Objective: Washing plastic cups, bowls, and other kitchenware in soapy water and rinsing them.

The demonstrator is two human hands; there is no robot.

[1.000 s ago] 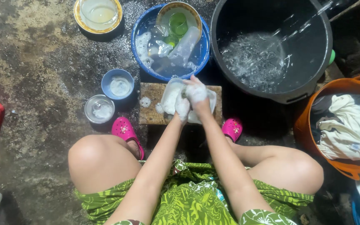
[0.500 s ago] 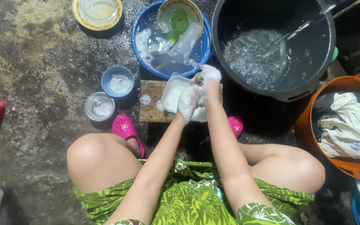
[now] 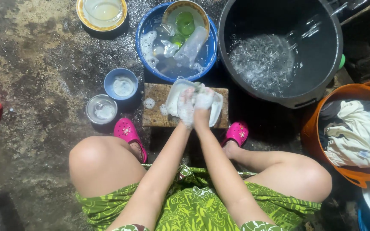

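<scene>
A soapy white cloth (image 3: 193,100) is gripped by the left hand (image 3: 186,109) and right hand (image 3: 203,105) together; at twelve o'clock sits the blue basin (image 3: 144,32). It is judged soft, slippery, best bunched.

Tray (image 3: 174,97) on board (image 3: 156,116), basin (image 3: 150,25) behind

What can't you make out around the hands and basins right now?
- Head view, left hand and right hand: suds coat both, so the grip on the white container is hidden.
- Blue basin: foam blurs the items inside.
- Orange tub: cut off by the right edge.
- Black tub: bubbles hide its bottom.
</scene>
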